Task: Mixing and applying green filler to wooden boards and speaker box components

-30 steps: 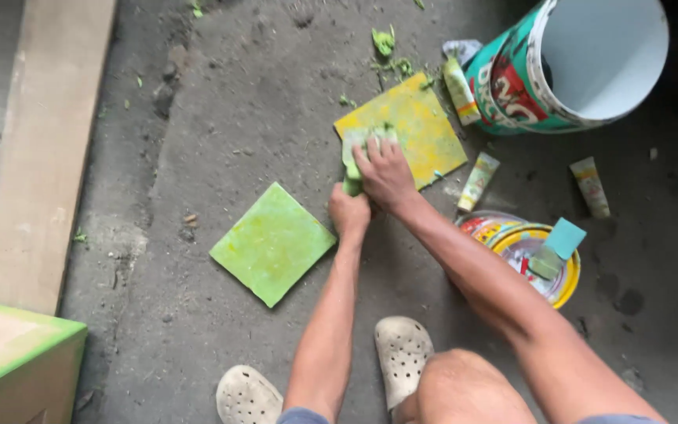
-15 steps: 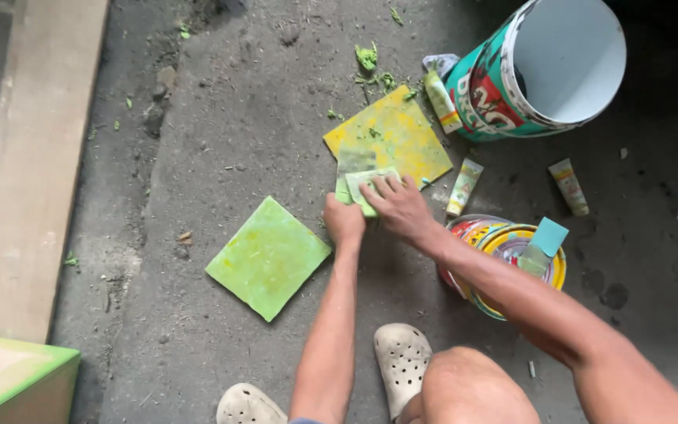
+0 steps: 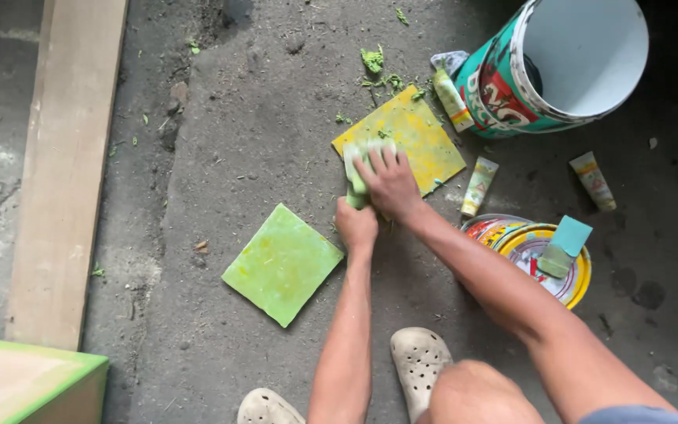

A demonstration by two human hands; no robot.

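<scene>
A square yellow tile point(image 3: 421, 137) smeared with green lies on the concrete floor. At its near left corner my right hand point(image 3: 388, 184) presses its fingers down on a pale green scraper point(image 3: 353, 166) coated in green paste. My left hand point(image 3: 356, 226) sits just below, fist closed around the scraper's lower end. A second square tile point(image 3: 280, 263), covered in light green, lies flat to the left of my left forearm, untouched.
A tipped white-lined bucket point(image 3: 512, 86) lies at the top right, with three small tubes point(image 3: 479, 186) around it. An open yellow-rimmed tin point(image 3: 527, 243) holds a teal scraper point(image 3: 570, 235). A wooden plank point(image 3: 64, 173) lies left, a green-edged box point(image 3: 25, 385) bottom left. My sandals point(image 3: 417, 361) are below.
Both hands have drawn the scraper a little across the yellow tile towards its near left corner. The green tile and the tin stay put.
</scene>
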